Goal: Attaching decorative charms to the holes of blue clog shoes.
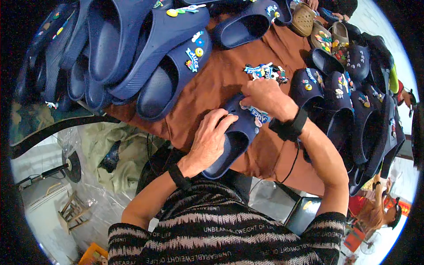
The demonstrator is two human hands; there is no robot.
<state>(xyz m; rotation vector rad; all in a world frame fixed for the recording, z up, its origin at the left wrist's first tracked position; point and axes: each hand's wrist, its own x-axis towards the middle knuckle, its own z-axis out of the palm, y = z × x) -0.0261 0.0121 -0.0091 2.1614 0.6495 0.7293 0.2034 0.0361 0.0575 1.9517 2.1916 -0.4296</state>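
A navy foam slipper (236,139) lies on the brown cloth (221,84) of the table in front of me. My left hand (208,140) grips its near side and holds it steady. My right hand (264,96) presses on the slipper's top strap, fingers bent over a small colourful charm (259,116) fixed there. Just beyond my right hand lies a small heap of loose charms (266,72). A black band is on each wrist.
Stacks of navy slippers (132,57) with charms fill the left of the table. More navy slippers (349,110) lie to the right, and tan ones (318,26) at the far end. Another person's hands show at the top right. A fan stands on the floor, lower left.
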